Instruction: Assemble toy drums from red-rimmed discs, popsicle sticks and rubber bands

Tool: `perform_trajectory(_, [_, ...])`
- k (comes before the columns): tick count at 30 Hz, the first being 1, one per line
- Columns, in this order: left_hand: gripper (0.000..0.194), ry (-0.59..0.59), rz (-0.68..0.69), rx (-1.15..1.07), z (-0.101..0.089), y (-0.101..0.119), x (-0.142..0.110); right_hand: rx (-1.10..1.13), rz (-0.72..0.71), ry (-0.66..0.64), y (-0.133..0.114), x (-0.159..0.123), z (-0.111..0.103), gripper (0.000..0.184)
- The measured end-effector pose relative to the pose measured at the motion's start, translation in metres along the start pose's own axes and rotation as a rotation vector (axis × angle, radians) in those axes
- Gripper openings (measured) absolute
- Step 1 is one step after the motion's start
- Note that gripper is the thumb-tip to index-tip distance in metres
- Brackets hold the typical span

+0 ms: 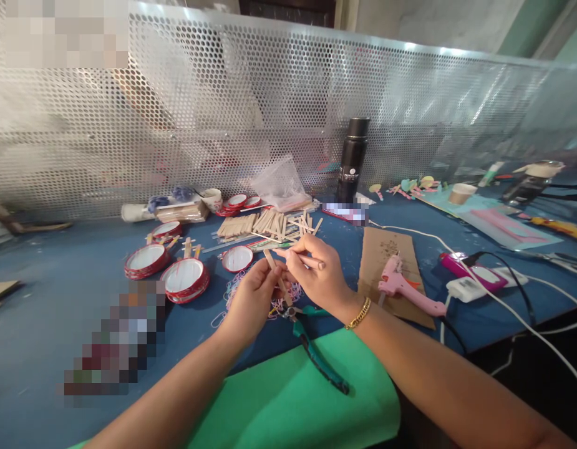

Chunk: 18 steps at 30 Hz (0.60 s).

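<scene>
Near the middle of the view, my left hand is closed on a flat wooden craft stick. My right hand, with a gold bracelet at the wrist, grips a light wood-coloured pencil as for writing. Its front end points at the upper part of the stick. Just below both hands lie green-handled pliers, partly over a green sheet. Pale coloured rubber bands are heaped beneath the hands. Behind them is a pile of loose craft sticks.
Red-rimmed round pieces stand in stacks at left. A pink glue gun rests on cardboard at right, beside a power strip and cords. A black bottle stands before the perforated metal screen.
</scene>
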State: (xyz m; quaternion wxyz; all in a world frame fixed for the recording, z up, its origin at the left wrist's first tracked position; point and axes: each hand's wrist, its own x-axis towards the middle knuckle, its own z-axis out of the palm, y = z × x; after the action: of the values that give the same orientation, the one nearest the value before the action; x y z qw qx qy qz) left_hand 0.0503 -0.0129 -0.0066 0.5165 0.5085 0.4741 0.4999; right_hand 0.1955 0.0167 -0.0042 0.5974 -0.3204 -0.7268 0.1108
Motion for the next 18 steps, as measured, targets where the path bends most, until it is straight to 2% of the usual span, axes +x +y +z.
perform_trajectory(13, [0.038, 0.006, 0.001, 0.021, 0.0005, 0.0001, -0.0005, 0.022, -0.004, -0.035, -0.0008, 0.0006, 0.0004, 0.025])
perform_trajectory(18, [0.039, -0.004, 0.002, 0.007, -0.0001, -0.0011, 0.0004, 0.001, 0.005, -0.007, 0.0003, 0.0001, 0.0004, 0.023])
